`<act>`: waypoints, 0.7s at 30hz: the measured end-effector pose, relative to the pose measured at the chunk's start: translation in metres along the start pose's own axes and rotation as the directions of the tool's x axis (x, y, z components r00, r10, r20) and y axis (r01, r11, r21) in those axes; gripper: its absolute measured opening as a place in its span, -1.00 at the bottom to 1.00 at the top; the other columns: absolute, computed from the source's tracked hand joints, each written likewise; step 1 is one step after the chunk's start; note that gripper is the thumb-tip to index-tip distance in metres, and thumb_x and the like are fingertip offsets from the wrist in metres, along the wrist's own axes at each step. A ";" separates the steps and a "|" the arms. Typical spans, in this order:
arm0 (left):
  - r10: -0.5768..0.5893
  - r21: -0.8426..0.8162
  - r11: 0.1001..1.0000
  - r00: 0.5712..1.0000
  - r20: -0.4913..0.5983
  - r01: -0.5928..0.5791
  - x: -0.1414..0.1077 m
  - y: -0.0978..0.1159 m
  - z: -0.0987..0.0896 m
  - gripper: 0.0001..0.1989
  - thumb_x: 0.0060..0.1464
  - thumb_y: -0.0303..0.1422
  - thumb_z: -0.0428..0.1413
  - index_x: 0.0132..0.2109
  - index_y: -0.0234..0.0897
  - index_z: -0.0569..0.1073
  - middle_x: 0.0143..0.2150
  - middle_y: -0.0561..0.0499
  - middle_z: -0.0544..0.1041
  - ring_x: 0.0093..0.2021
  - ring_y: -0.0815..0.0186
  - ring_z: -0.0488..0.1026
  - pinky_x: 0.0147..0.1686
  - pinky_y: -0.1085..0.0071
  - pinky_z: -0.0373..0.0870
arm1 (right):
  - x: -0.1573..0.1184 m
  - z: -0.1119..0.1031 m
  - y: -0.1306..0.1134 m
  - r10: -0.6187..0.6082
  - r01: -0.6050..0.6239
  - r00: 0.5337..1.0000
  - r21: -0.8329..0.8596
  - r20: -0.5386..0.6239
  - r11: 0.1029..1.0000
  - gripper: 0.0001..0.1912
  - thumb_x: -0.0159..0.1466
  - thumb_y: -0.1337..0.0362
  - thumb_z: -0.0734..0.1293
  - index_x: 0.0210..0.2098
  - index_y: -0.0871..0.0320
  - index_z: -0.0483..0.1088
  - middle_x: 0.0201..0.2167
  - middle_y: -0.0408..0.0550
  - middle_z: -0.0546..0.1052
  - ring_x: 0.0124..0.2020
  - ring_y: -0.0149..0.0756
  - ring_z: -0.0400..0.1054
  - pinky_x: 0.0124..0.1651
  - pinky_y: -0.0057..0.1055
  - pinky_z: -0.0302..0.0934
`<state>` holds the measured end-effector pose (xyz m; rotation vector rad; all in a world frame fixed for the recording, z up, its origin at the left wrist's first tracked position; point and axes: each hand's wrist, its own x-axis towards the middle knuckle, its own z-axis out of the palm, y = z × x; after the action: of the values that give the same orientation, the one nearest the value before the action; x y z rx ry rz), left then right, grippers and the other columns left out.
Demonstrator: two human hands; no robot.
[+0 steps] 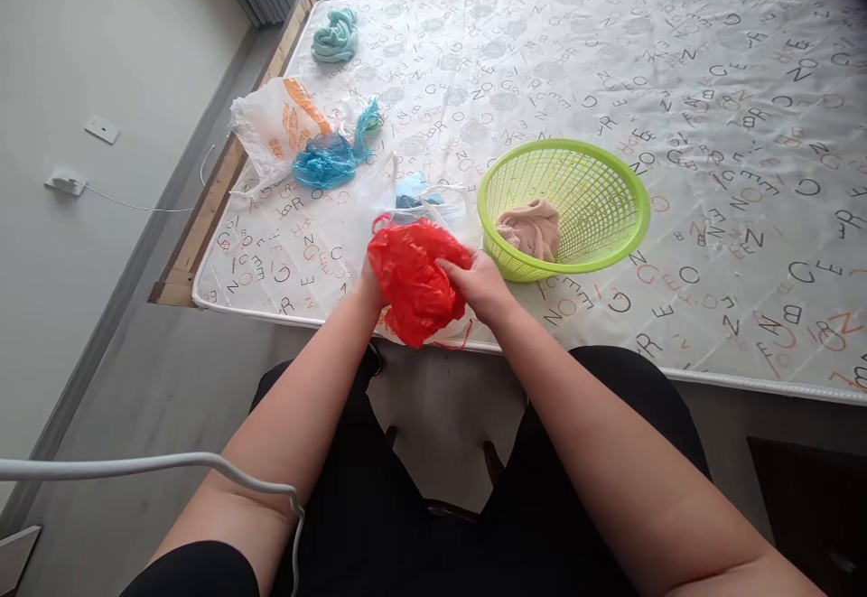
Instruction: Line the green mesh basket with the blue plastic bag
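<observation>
A crumpled red plastic bag [416, 285] is between my two hands at the near edge of the mattress. My right hand [480, 285] pinches its right side with thumb and fingers. At the bag's left side is my left hand [369, 281], its fingers mostly hidden behind the red plastic. Just beyond the red bag lies a clear white plastic bag [379, 191] with something light blue in it. To the right, a green mesh basket [602, 191] leans tilted on the mattress, holding a pinkish-beige cloth [535, 228].
Blue plastic bags [325, 162] and a white bag with orange print [275, 127] lie at the left of the patterned mattress [711, 172]. A teal cloth [335, 35] sits farther back. A white cable [169, 461] crosses my left forearm.
</observation>
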<state>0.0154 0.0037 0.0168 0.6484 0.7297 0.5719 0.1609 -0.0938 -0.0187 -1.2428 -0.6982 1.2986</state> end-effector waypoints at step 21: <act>0.593 0.574 0.741 0.741 -0.314 -0.350 0.009 0.021 -0.036 -0.78 0.01 -0.39 0.34 -0.20 -0.21 0.50 -0.23 0.05 0.59 -0.17 0.29 0.51 -0.21 0.44 0.41 | 0.001 -0.005 -0.003 -0.223 0.184 0.935 -0.162 -0.276 0.970 -0.70 0.33 -0.05 0.33 -0.26 0.06 0.35 -0.35 -0.17 0.47 -0.29 -0.30 0.36 -0.18 -0.35 0.32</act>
<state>-0.0113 0.0359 0.0069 1.2158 1.2078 1.0881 0.1664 -0.0939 -0.0173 -1.3961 -0.6874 0.8851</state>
